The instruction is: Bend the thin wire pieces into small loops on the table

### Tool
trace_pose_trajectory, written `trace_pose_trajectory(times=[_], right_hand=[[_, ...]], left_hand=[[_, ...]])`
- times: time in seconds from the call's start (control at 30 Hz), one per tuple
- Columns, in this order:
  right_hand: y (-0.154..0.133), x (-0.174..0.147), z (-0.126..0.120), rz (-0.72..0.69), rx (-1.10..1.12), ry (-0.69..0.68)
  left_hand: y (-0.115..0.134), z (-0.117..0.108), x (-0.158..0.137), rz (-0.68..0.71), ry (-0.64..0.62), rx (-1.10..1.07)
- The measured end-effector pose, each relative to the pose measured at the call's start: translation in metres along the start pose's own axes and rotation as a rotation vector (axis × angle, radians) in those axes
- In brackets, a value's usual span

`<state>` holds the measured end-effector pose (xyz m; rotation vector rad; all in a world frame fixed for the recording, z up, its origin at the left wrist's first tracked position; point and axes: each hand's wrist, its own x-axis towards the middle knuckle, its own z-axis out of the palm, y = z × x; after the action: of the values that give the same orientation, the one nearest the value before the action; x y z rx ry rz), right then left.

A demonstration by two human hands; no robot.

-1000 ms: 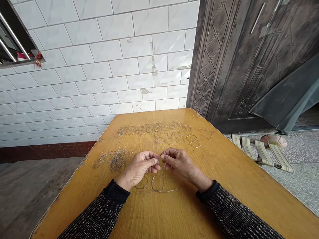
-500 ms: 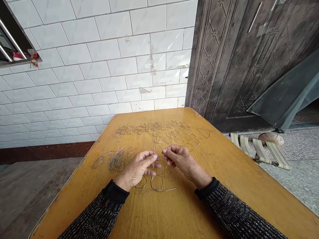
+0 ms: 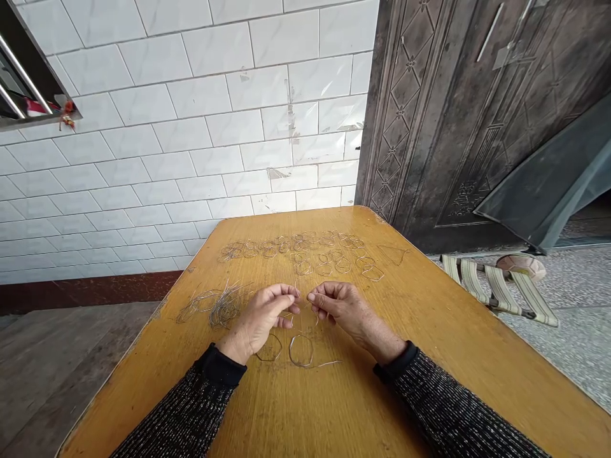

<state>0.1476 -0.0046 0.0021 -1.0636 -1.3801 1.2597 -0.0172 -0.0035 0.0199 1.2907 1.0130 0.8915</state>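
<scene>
Over the middle of the wooden table (image 3: pixel 305 420), my left hand (image 3: pixel 265 317) pinches a thin wire (image 3: pixel 296 285) between thumb and index finger. Close by on the right, my right hand (image 3: pixel 341 308) is closed in a pinch on the same thin wire, whose ends show near the fingertips. Just below the hands lie a round wire loop (image 3: pixel 301 366) with a straight tail to the right and a darker wire loop (image 3: pixel 270 359), partly behind my left hand. A tangled bundle of wire (image 3: pixel 224 306) rests left of my left hand.
Rows of bent wire loops (image 3: pixel 341 264) lie across the far part of the table. A white tiled wall (image 3: pixel 217 137) stands behind it, with a dark metal door (image 3: pixel 429 127) at the right. A strapped stool (image 3: pixel 501 289) stands on the floor beside the table.
Both hands have shifted slightly to the left, and their fingertips are a little closer together. The wire stays pinched, and the loops on the table have not moved.
</scene>
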Motion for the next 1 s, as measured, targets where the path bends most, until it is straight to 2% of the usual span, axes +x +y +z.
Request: trace_pose_trajectory(times=[0.23, 0.6, 1.0], right_hand=[[0.004, 0.0, 0.003, 0.004, -0.048, -0.068], [-0.002, -0.001, 0.007, -0.042, -0.013, 0.108], [0.0, -0.001, 0.01, -0.051, 0.016, 0.174]], left_hand=[[-0.006, -0.002, 0.006, 0.113, 0.107, -0.013], [-0.001, 0.008, 0.001, 0.171, 0.069, 0.168], [-0.005, 0.011, 0.0, 0.104, 0.075, 0.049]])
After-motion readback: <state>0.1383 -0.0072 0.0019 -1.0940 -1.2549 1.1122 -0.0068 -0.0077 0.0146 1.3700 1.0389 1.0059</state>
